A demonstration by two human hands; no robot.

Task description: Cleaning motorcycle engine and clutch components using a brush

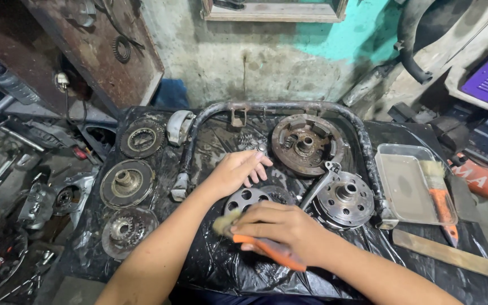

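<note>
**Brush in your right hand, left hand flat on the bench**

Nearest you, your right hand [286, 226] has its fingers curled tight around an orange-handled brush [261, 244], bristles pointing left, just over a perforated metal disc [247, 199] on the black plastic sheet [210, 265]. Just beyond, your left hand [235, 169] lies palm-down with fingers stretched out and loosely spread, gripping nothing, fingertips resting near the disc's far edge. To the right of the disc sits a round hub [345, 197] with a silver lever touching it. Further right, a clear tray [408, 183] carries a second orange brush [441, 197]. On the left lie three grimy round clutch parts [126, 183]. Farthest off, a large rusty drum [306, 144] rests inside a bent black tube frame [278, 106].
</note>
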